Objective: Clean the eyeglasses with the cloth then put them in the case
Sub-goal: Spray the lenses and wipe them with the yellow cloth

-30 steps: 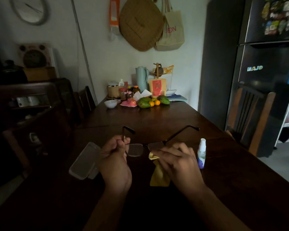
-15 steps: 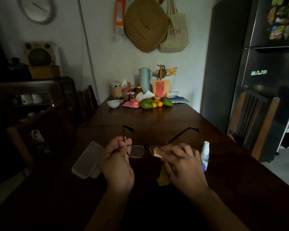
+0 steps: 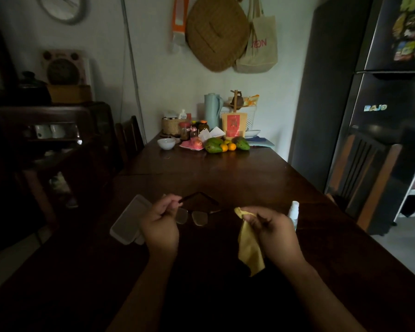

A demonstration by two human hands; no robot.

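My left hand [image 3: 159,224] holds the thin dark-framed eyeglasses [image 3: 195,215] by the left temple, lenses hanging down toward me above the dark wooden table [image 3: 225,173]. My right hand [image 3: 272,232] pinches a yellow cloth [image 3: 249,250], which hangs down below my fingers, apart from the glasses. The pale open case [image 3: 127,222] lies flat on the table just left of my left hand, partly hidden by it.
A small white spray bottle [image 3: 293,212] stands right behind my right hand. Fruit [image 3: 223,144], a white bowl [image 3: 166,143], jars and a jug [image 3: 211,110] crowd the far end. Chairs stand at the left [image 3: 130,137] and right [image 3: 367,178]; a fridge [image 3: 391,92] is at the right.
My right hand has pulled the cloth off the right lens and moved right. The glasses have turned in my left hand, so the lenses now hang lower and closer together.
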